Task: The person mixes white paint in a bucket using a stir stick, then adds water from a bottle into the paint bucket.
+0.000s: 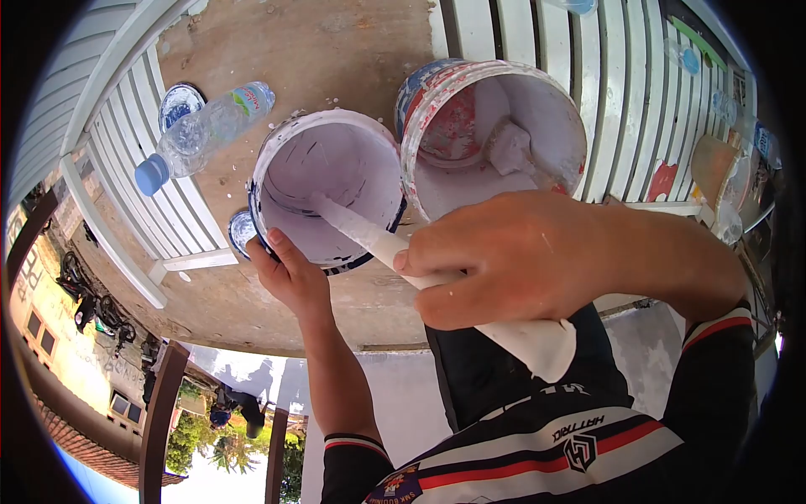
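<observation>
A paint bucket with a dark blue outside holds white paint. My left hand grips its near rim. My right hand is closed around a paint-coated white stick whose far end dips into that bucket's paint. Right beside it stands a second bucket with red and blue markings, white inside, with a paint-covered tool resting in it.
A clear plastic water bottle with a blue cap lies on white slats to the left. Two blue lids sit near it. More bottles lie on the slats at the right. The concrete ledge drops off below the buckets.
</observation>
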Demonstrator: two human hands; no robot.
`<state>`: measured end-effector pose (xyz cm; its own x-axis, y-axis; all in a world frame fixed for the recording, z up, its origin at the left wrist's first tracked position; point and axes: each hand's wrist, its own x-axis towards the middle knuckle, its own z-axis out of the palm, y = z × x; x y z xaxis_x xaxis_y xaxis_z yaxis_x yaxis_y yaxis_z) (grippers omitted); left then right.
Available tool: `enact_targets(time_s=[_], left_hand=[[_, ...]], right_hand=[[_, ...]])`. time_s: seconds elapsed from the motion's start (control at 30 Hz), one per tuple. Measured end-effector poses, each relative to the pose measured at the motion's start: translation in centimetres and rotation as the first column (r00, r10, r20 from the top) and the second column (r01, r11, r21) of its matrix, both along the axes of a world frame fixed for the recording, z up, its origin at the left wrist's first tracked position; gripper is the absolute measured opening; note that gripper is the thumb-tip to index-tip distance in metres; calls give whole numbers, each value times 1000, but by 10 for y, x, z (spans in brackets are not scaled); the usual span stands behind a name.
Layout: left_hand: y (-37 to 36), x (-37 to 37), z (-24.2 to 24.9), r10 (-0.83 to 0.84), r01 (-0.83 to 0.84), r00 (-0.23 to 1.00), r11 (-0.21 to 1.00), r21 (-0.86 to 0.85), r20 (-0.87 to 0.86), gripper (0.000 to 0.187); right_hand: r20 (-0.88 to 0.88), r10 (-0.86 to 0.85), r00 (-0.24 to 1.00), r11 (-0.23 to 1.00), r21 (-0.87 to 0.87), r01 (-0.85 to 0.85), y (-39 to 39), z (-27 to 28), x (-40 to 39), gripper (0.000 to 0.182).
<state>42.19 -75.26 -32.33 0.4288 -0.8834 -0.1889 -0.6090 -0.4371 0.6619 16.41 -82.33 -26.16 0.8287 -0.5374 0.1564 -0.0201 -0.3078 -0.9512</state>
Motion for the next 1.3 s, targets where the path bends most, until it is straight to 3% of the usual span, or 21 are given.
enact_targets(time_s=[0.33, 0.53, 0.63, 0.73, 0.87, 1.1, 1.23, 1.3], left_hand=[[3, -3, -4, 42, -43, 999, 999, -16, -25, 34], [2, -2, -5, 49, -50, 998, 999, -21, -34, 34], [0, -3, -3, 49, -49, 998, 999, -19, -31, 35], [-1, -1, -3, 42, -42, 999, 999, -1, -17, 34], [1, -3, -10, 63, -66, 997, 995, -77, -46, 34], [4, 3, -10, 81, -82, 995, 996, -26, -61, 32], [-1, -3, -8, 126, -130, 983, 991, -24, -132, 31], [-1, -4, -7, 139, -143, 980, 990, -18, -142, 31]], right_hand=[[227, -411, 883, 911, 84, 403, 48, -37, 36, 17], [295, -429, 854, 899, 42, 437, 41, -44, 41, 16], [287, -404, 868, 897, -59, 437, 41, -48, 40, 15], [315, -452, 834, 881, 9, 474, 50, -47, 45, 18], [143, -777, 614, 629, 237, 740, 56, -39, 56, 16], [66, -938, 339, 325, 499, 803, 67, -47, 84, 11], [-30, -956, 293, 238, 510, 827, 67, -42, 93, 11], [-18, -952, 305, 257, 491, 832, 68, -38, 94, 10]])
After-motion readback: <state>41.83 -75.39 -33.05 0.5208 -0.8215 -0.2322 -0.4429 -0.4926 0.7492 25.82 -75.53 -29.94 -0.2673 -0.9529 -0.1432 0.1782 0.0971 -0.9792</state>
